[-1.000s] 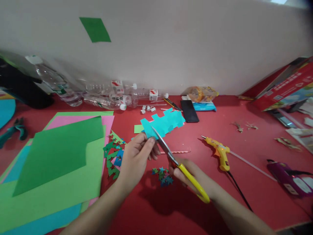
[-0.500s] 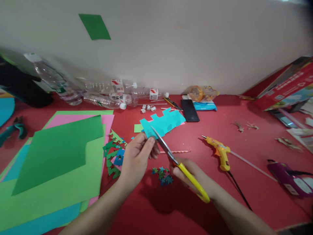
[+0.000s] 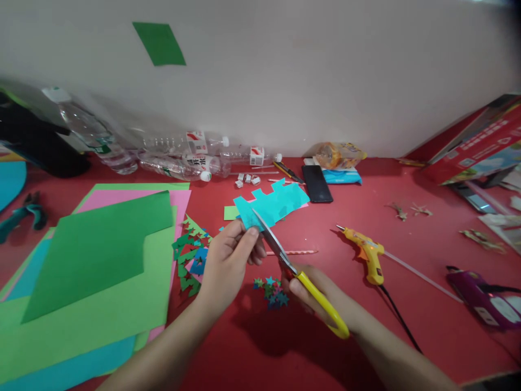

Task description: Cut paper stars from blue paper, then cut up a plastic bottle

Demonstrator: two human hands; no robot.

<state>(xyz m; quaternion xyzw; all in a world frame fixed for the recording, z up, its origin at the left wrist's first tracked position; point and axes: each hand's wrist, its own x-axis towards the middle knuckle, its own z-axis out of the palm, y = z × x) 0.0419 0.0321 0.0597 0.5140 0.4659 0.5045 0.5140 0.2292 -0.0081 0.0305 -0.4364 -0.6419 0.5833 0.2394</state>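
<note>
My left hand point(image 3: 228, 260) pinches the near corner of a turquoise paper piece point(image 3: 274, 203) with a notched far edge, held above the red table point(image 3: 366, 326). My right hand point(image 3: 321, 296) grips yellow-handled scissors point(image 3: 297, 271); their blades cross the paper's near edge beside my left fingertips. Below the hands lies a small heap of cut paper stars point(image 3: 272, 291). Green and blue offcuts point(image 3: 189, 255) lie left of my left hand.
Stacked sheets of green, pink and blue paper point(image 3: 89, 260) fill the left. A yellow glue gun point(image 3: 366, 252) with cord lies right, a purple tool point(image 3: 480, 296) further right. Plastic bottles point(image 3: 183, 157), a phone point(image 3: 316, 183), a red box point(image 3: 480, 141) and teal pliers point(image 3: 24, 214) line the edges.
</note>
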